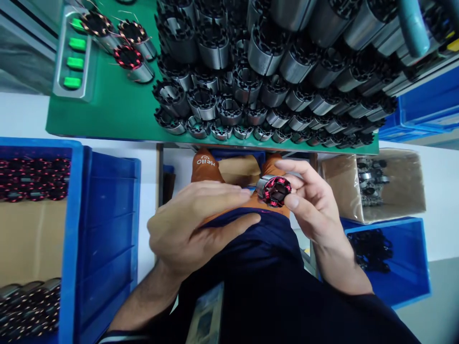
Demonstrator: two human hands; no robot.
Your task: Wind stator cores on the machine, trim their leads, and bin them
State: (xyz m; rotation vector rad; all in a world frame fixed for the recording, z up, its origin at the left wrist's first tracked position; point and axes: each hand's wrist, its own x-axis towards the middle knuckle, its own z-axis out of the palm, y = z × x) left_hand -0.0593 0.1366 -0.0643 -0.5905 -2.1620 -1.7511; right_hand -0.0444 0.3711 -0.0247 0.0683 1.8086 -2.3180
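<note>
Between thumb and fingers, my right hand (311,205) grips a motor stator (275,191), a short steel ring with red-wound copper coils facing up toward me. It hangs above my lap, in front of the table edge. My left hand (201,220) is just left of it, fingers stretched out and thumb apart, holding nothing. Its fingertips come close to the stator's left side; whether they touch it I cannot tell. On the green table (107,114) beyond stand several rows of stacked bare stator cores (229,110).
Three wound stators (139,71) stand by a tray with green blocks (75,62) at the table's left. A blue crate (77,229) with wound stators is at left. To the right are a carton (401,186) of metal parts and a blue bin (409,263) with black parts.
</note>
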